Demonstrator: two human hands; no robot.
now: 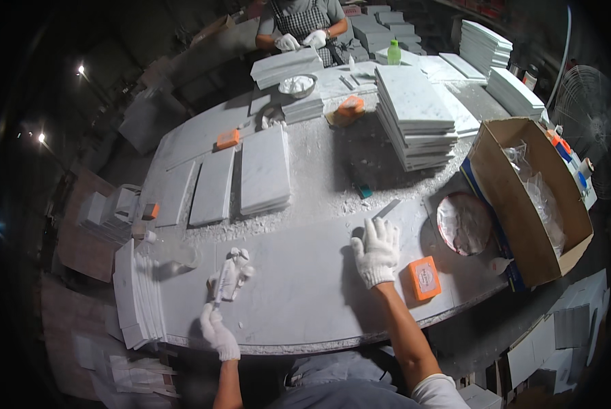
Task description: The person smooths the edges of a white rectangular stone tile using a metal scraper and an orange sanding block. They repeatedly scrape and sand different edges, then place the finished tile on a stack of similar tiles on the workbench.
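A large grey marble slab (299, 286) lies flat in front of me. My right hand (376, 251), in a white knitted glove, rests flat on it with the fingers spread. An orange block (424, 277) sits just right of that wrist. My left hand (218, 334), also gloved, is at the slab's near edge and closed around a thin tool (217, 294). The tool's tip is at a crumpled white lump (233, 271) on the slab. A small flat blade (387, 208) lies just beyond my right fingertips.
A round dish (463, 223) and an open cardboard box (530, 198) stand at the right. Stacks of marble tiles (414, 116) and flat tiles (264, 170) fill the dusty table (319, 170). Another person (299, 24) works opposite. A fan (588, 102) stands far right.
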